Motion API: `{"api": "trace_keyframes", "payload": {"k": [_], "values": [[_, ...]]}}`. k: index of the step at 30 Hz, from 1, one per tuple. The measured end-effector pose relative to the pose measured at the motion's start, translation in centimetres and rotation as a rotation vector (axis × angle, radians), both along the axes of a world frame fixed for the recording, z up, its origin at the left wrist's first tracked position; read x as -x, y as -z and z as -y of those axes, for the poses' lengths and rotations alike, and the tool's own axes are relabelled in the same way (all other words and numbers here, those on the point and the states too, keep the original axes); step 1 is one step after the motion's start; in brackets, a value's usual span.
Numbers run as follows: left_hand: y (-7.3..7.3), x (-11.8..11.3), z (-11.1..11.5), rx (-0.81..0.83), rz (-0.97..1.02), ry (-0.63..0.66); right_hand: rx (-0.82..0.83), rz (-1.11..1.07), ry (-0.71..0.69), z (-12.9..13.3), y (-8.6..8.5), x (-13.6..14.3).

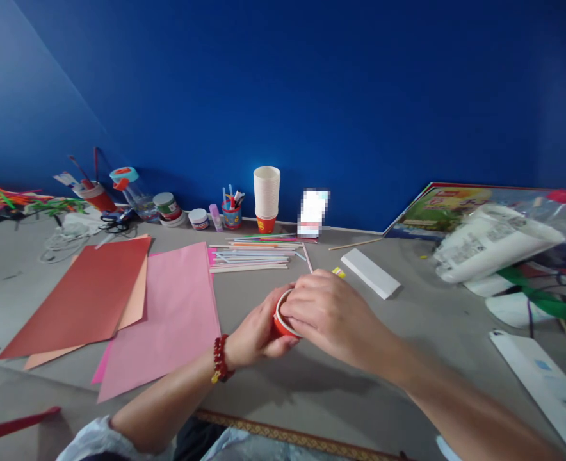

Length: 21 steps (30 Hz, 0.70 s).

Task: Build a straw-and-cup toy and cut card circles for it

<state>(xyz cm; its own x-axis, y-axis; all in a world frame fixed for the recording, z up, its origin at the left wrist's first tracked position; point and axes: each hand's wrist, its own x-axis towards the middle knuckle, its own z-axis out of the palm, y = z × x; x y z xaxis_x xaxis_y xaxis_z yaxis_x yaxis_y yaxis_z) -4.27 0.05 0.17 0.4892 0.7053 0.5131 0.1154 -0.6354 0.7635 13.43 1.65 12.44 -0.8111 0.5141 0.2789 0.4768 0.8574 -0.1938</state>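
Note:
A red paper cup (283, 327) with a white rim is held over the near middle of the table. My left hand (258, 330) wraps round its side, thumb towards me. My right hand (333, 314) reaches over the rim, its fingertips inside the cup and hidden there, so whether they pinch anything does not show. Beyond the hands lie several paper straws and thin sticks (251, 257) in a loose bundle. A small yellow piece (338, 272) and a folded white paper strip (370, 274) rest just past my right hand.
Pink paper sheets (168, 320) and red sheets (81, 294) cover the left. Along the blue wall stand a cup stack (266, 195), a pen holder (232, 214), paint jars (166, 206) and a phone with a blurred screen (312, 212). Plastic-wrapped cups (499, 243) lie at right.

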Motion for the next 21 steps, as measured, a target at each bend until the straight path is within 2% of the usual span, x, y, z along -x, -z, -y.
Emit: {"api": "trace_keyframes", "payload": {"k": [6, 12, 21], "values": [[0.0, -0.1, 0.0, 0.003, 0.020, 0.002, -0.033, 0.058, 0.036, 0.3, -0.1, 0.3], [0.0, -0.1, 0.2, 0.044, 0.028, -0.016, -0.128, 0.153, 0.061, 0.6, -1.2, -0.5], [-0.3, -0.1, 0.1, 0.026, 0.051, 0.041, -0.029, 0.083, 0.020, 0.0, -1.1, -0.5]]}}
